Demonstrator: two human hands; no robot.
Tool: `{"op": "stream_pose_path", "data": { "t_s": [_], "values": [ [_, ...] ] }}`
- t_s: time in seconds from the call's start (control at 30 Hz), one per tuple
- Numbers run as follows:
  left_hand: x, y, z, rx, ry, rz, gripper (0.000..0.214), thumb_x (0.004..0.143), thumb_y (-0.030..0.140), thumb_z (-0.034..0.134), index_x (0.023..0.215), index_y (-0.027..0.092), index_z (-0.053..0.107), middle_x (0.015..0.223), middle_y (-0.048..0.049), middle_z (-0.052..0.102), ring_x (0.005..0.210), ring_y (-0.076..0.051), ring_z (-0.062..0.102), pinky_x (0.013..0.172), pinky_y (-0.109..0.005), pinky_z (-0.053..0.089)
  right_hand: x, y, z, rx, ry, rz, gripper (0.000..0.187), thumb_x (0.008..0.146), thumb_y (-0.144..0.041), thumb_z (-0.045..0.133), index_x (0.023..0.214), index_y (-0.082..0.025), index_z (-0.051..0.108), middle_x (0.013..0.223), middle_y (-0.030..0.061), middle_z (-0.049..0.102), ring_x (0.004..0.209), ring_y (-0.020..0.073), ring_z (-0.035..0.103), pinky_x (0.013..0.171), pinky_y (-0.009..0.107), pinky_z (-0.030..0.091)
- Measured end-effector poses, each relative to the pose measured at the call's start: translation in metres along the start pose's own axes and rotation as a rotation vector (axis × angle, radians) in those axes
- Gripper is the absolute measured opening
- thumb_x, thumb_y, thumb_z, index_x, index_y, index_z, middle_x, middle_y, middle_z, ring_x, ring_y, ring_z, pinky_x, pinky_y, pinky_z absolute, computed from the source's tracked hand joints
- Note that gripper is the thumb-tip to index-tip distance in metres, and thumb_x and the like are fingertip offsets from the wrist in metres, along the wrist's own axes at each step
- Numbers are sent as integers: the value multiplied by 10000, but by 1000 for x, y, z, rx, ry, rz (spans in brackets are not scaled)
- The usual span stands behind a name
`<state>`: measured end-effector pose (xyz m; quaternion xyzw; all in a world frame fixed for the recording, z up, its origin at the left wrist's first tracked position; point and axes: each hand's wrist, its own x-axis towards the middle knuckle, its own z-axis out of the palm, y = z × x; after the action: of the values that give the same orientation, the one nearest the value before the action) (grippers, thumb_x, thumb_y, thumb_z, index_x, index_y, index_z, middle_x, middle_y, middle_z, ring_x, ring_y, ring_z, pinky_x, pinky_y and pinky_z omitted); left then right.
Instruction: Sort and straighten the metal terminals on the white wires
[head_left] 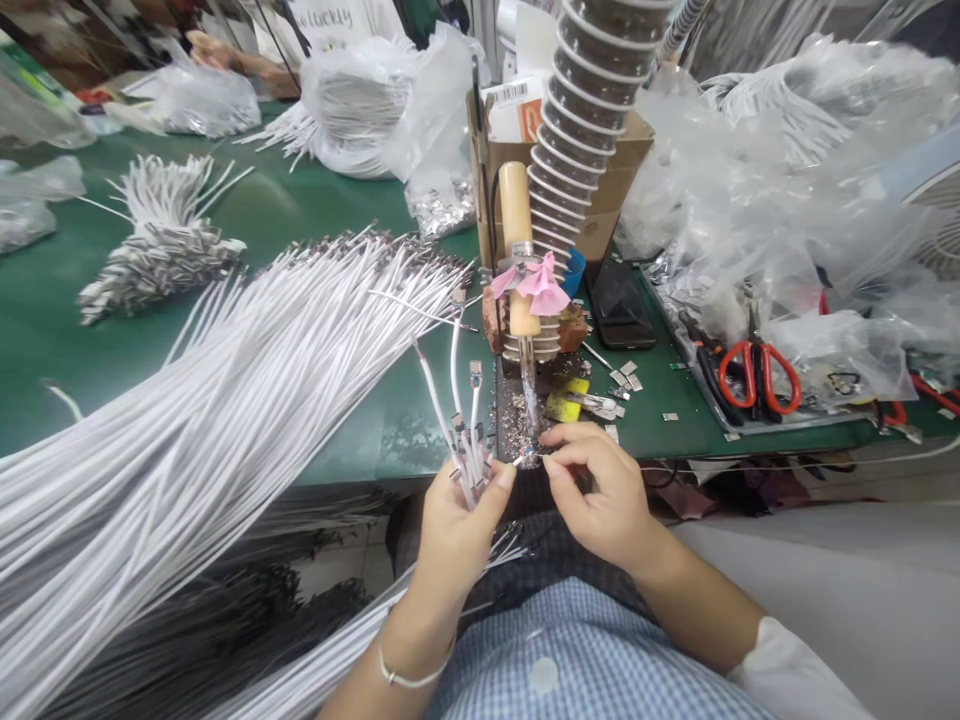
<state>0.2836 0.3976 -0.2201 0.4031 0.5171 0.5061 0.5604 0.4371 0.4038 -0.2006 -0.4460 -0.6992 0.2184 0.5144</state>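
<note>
My left hand (461,515) is closed around several white cables (471,462) whose small metal connectors point up. Between its thumb and forefinger it pinches the end of one cable, just under the tip of a soldering iron (515,215). The iron is fixed upright with its wooden handle on top, a pink ribbon (546,287) tied around it. My right hand (604,490) pinches a thin strand of solder wire (720,466) close to the tip; the wire trails off to the right. Solder bits (514,410) litter the board below the iron.
A large bundle of white cables (225,400) covers the left of the green table (300,190). A ribbed hose (592,110) rises behind the iron. Red-handled scissors (757,375) lie in a tray at right, near a black phone (619,305). Another person's hand (214,50) shows far left.
</note>
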Motion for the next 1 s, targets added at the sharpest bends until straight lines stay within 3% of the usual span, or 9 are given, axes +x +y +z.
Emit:
{"op": "stream_pose_path", "data": {
  "t_s": [0.27, 0.6, 1.0],
  "values": [
    [0, 2, 1, -23, -55, 29, 153, 766, 302, 642, 768, 166, 574, 647, 24, 500, 536, -94, 413, 513, -224, 339, 3, 1, 2, -12, 26, -18, 129, 759, -48, 551, 792, -171, 532, 931, 75, 598, 853, 176, 588, 733, 303, 491],
    [0, 8, 4, 23, -33, 5, 200, 739, 342, 650, 753, 157, 575, 630, 6, 498, 523, -108, 416, 488, -237, 347, 4, -1, -2, -17, -4, -14, 128, 760, -55, 530, 791, -179, 538, 935, 86, 594, 866, 193, 590, 707, 311, 503],
    [-2, -1, -1, -23, -70, -2, 146, 767, 284, 642, 744, 164, 562, 603, 46, 466, 520, -84, 374, 515, -220, 315, 2, 0, -3, 18, -56, -6, 121, 757, -50, 526, 774, -170, 529, 919, 97, 590, 859, 186, 584, 688, 291, 499]
  ]
}}
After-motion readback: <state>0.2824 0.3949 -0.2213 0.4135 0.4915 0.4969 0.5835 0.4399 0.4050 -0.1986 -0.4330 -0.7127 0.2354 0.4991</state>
